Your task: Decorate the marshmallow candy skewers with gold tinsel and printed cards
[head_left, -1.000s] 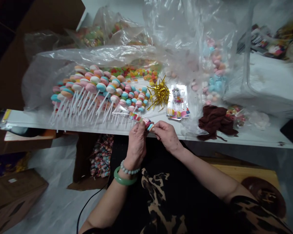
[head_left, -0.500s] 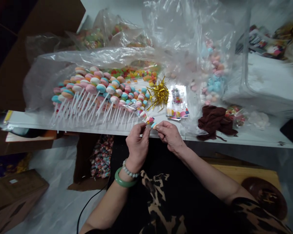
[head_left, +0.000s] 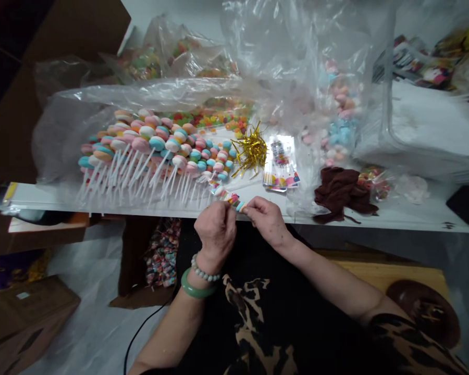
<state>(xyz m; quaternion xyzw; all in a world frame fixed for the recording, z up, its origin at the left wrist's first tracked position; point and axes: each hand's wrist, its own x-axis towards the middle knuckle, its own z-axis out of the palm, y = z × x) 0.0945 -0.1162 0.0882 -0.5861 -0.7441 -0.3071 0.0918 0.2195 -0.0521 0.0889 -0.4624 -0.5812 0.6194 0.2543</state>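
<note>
A marshmallow lollipop (head_left: 233,198) in a clear printed wrapper lies at a slant between my hands, just above the table's front edge. My left hand (head_left: 216,229) is closed in a fist against its near side. The fingertips of my right hand (head_left: 266,220) pinch its lower right end, where blue and orange pieces show. What lies inside either grip is hidden. Up and left is a pile of marshmallow lollipops (head_left: 140,144) with white sticks. Gold twist ties (head_left: 250,150) and a stack of printed clear bags (head_left: 280,162) lie beyond my hands.
Bags of coloured gummy candy (head_left: 213,114) and loose marshmallows (head_left: 341,133) stand at the back. A brown cloth (head_left: 341,191) lies to the right, near a clear plastic bin (head_left: 386,127). Under the table sits a cardboard box (head_left: 135,291) of wrapped candy, beside a wooden stool (head_left: 375,273).
My left hand has turned over into a fist and moved slightly left and down. More of the wrapped lollipop shows between the hands. My right hand's pinch stays at its end.
</note>
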